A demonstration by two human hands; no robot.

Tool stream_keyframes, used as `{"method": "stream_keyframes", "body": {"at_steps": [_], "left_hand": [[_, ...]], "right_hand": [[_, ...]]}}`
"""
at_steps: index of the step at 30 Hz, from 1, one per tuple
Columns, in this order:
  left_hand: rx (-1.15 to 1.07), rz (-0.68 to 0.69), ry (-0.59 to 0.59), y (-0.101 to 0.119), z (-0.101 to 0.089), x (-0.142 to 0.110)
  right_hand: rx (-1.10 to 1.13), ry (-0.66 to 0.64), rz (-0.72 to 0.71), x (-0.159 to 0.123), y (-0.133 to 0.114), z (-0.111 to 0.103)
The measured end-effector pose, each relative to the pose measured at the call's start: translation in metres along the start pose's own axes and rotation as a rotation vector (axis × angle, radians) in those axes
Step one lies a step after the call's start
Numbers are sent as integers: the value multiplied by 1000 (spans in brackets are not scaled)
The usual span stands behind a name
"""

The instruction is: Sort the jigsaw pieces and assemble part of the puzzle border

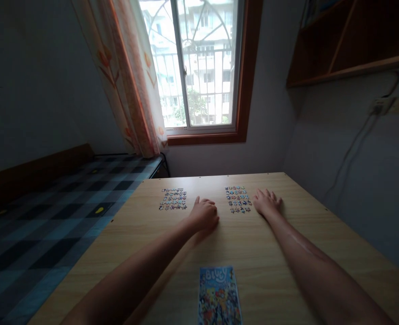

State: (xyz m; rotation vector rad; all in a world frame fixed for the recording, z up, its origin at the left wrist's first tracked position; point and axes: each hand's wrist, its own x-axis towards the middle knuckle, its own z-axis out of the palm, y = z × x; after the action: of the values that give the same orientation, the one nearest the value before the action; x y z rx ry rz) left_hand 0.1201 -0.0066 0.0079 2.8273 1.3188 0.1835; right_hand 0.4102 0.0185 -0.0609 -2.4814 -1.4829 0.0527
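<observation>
Small jigsaw pieces lie on the worktop in two separate groups, both towards its far edge. The left group is set out in short rows, and so is the right group, with bare wood between the two; the pieces are too small for me to make out what is printed on them.

My left grip rests low over the wood between the groups, nearer the left one, thumb held out and the other fingers bent downward; I cannot tell whether anything is under them. My right grip lies just beside the outer side of the right group, palm down with its fingers spread, and I see nothing held in it.

Closer to me, between my forearms, a colourful picture sheet with cartoon figures and the word "Bluey" lies flat on the pale wooden worktop, its near end cut off by the edge of my view.

Left of the worktop is a bed with a checked cover. Beyond it a patterned curtain hangs by a bright, barred window, and a wooden shelf is fixed high on the right.
</observation>
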Motion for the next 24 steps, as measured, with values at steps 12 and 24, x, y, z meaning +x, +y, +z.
{"method": "stream_keyframes", "body": {"at_steps": [12,24], "left_hand": [[-178,-16,326,-9,22,-41],[-223,286,264,-3,20,-39]], "right_hand": [[33,35,-38,-2,8,-2],[80,127,-104,-3,16,-6]]}}
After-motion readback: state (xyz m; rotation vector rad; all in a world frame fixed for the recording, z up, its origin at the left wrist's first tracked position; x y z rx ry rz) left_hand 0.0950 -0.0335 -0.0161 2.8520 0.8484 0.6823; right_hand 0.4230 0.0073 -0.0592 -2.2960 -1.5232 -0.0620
